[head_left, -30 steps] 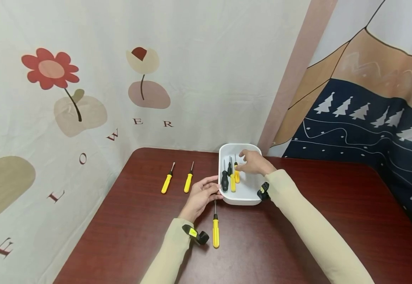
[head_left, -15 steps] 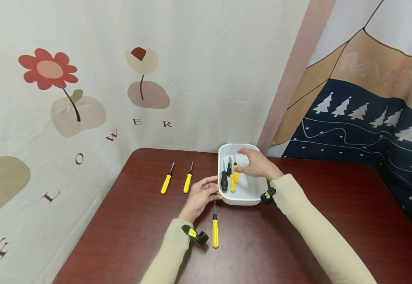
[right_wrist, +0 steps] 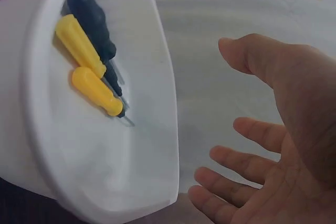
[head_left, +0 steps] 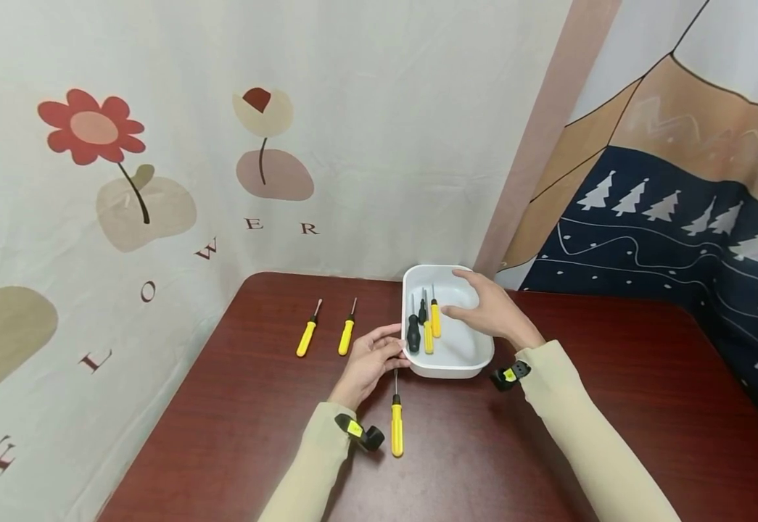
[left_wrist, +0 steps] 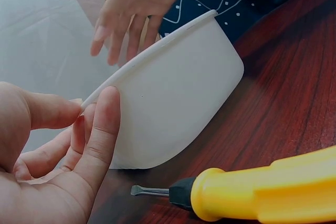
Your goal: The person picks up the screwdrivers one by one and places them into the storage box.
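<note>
While left fingers (left_wrist: 107,114) pinch the tray (left_wrist: 168,90), right fingers (right_wrist: 244,163) hover near.

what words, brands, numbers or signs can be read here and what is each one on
"FLOWER": spaced dark red letters on the white cloth; the right wrist view shows only its "R".
Left wrist label, yellow: any print is too small to read.
Right wrist label, yellow: any print is too small to read.
Screwdrivers and box: no readable text, brand or number.
</note>
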